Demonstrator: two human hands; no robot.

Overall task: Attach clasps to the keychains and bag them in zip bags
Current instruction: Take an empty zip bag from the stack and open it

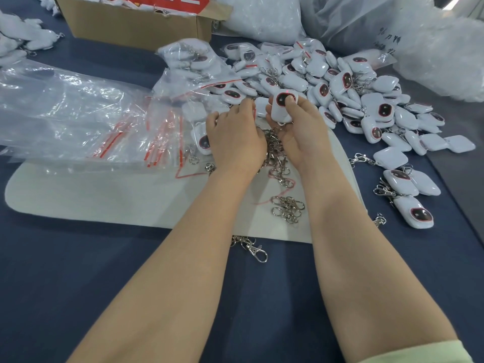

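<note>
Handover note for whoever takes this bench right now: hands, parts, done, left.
Right hand grips one white keychain, thumb on its dark face. Left hand sits beside it, fingers curled; what it holds is hidden.
Loose clasps lie on the white mat between the wrists; keychain pile behind; empty zip bags at left.
Done: some bagged keychains behind the left hand; a few clasped keychains at right.
Left: most of the pile.

A dark blue cloth (78,284) covers the table under soft, even light. A brown cardboard box (131,24) sits at the far edge. Large translucent plastic sacks (366,19) lie to its right, and a pale felt mat (104,195) lies well in front of it.
</note>
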